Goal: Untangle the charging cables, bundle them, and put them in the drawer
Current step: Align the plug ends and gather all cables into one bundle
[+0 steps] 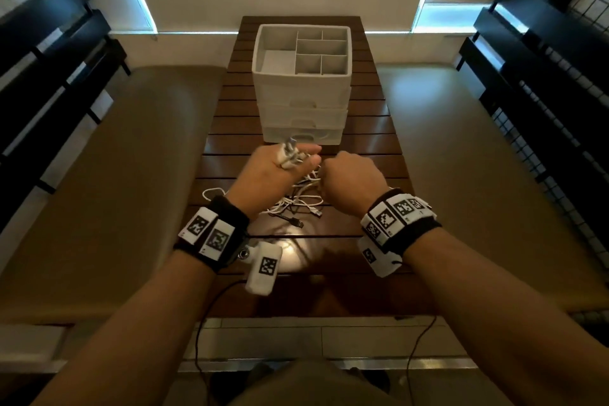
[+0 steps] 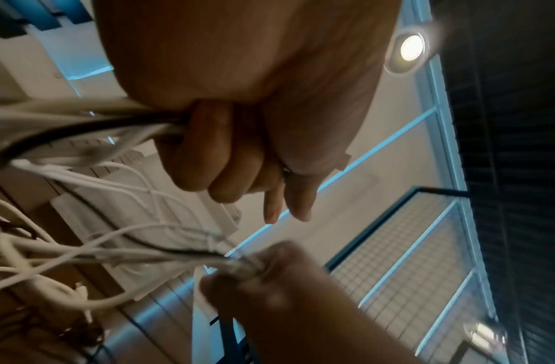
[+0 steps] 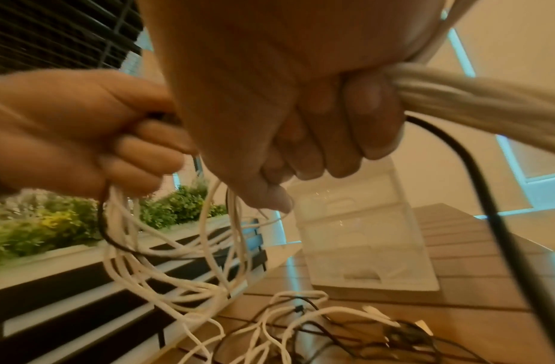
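White and black charging cables lie tangled on the wooden slatted table, and part of the tangle is lifted between both hands. My left hand grips a bunch of white cable ends with plugs sticking up. In the left wrist view its curled fingers clamp white and black strands. My right hand is a fist around several strands; the right wrist view shows it holding a thick white bunch and a black cable. The white drawer unit stands behind, its drawers closed.
The drawer unit has an open divided tray on top. Padded benches flank the table on both sides, with dark slatted backs beyond. Loose plugs lie near the table's near half. Thin black wires hang from my wristbands.
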`<state>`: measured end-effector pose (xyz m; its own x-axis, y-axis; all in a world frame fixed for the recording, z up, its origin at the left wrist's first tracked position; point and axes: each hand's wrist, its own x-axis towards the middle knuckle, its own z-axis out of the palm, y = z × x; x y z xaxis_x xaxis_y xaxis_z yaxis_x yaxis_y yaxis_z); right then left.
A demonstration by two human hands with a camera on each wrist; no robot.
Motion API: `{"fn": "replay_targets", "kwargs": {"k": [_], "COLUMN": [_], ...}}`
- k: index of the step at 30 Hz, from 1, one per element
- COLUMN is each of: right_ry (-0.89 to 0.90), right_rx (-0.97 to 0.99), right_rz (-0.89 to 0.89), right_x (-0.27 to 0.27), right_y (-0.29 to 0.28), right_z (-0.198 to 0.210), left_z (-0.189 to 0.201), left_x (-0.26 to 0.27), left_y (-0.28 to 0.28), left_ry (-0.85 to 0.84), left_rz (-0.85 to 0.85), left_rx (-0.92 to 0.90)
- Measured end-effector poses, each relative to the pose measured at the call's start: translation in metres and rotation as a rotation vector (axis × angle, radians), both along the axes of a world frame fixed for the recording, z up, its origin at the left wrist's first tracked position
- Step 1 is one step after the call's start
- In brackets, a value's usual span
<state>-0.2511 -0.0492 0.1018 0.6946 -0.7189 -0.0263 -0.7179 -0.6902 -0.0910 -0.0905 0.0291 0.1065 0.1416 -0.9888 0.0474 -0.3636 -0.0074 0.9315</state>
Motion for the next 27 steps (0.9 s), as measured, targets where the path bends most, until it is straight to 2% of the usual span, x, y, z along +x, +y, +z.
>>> {"fn": "replay_targets", "kwargs": {"k": [4, 7, 11, 15, 21, 22, 24, 27], "right_ry": [0.031, 0.044, -0.076, -0.142, -0.400, -0.391, -0.259, -0.130], "right_rx": [-0.032, -0.020, 0.011, 0.041, 0.461, 0.518, 0.539, 0.523], "right_rz": [0.000, 0.005, 0.091, 0.122, 0.112, 0.093, 0.050, -0.125], "right_x": [-0.005, -0.010, -0.016, -0.015, -0.012, -0.016, -0.029, -0.063], "right_y": [-0.005, -0.013, -0.016, -0.018, -0.028, -0.029, -0.032, -0.042], "right_z": [0.015, 0.016, 0.018, 0.008, 0.000, -0.003, -0.019, -0.050], "left_z": [-0.018, -0.022, -0.017, -0.016, -0.014, -0.015, -0.019, -0.027], "left_x": [-0.005, -0.009, -0.009, 0.002, 0.012, 0.014, 0.020, 0.026], "left_y": [-0.001, -0.008, -0.015, -0.017, -0.010, -0.008, -0.006, -0.001], "left_ry": [-0.097, -0.213, -0.220, -0.372, -0.296, -0.305, -0.336, -0.304], "left_rz": [-0.135, -0.169, -0.160, -0.197, -0.105, -0.090, -0.053, -0.006], "left_rx": [0.056, 0.042, 0.083, 0.094, 0.000, -0.013, -0.034, -0.048]}}
